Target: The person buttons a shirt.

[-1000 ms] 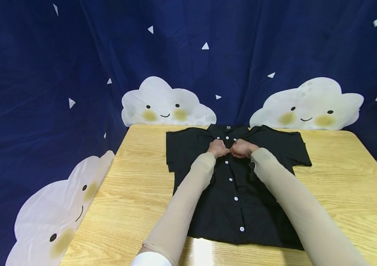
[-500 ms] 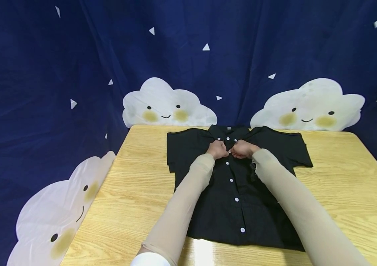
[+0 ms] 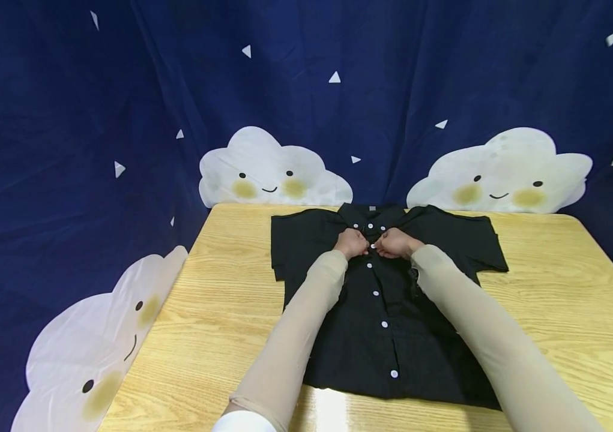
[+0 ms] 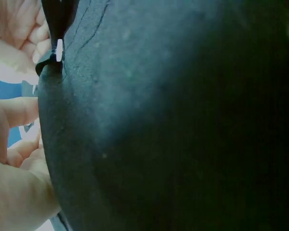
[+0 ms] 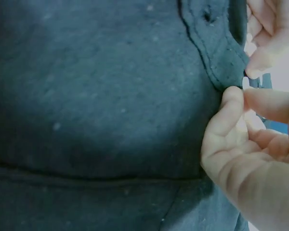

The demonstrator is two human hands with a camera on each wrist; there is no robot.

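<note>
A black short-sleeved shirt (image 3: 349,336) lies front up, its collar at the far side and white buttons down the front. Just below the collar, my left hand (image 3: 352,243) and right hand (image 3: 394,243) meet at the placket. One white button (image 5: 245,83) stands on edge between my right thumb and forefinger, which pinch it at the placket edge. Across from it, my left thumb (image 4: 21,110) bears on the shirt's edge with the fingers curled below; the cloth hides their tips. The left wrist view also shows that button (image 4: 59,50).
The shirt lies on a light wooden table (image 3: 230,288). A dark blue curtain (image 3: 295,90) with white clouds and triangles hangs behind it and along the left side. Lower buttons (image 3: 384,324) run toward the near hem.
My left hand has drawn slightly left, and the white button between the hands has come into sight. My right hand stays nearly in place, while its forearm shifts slightly right.
</note>
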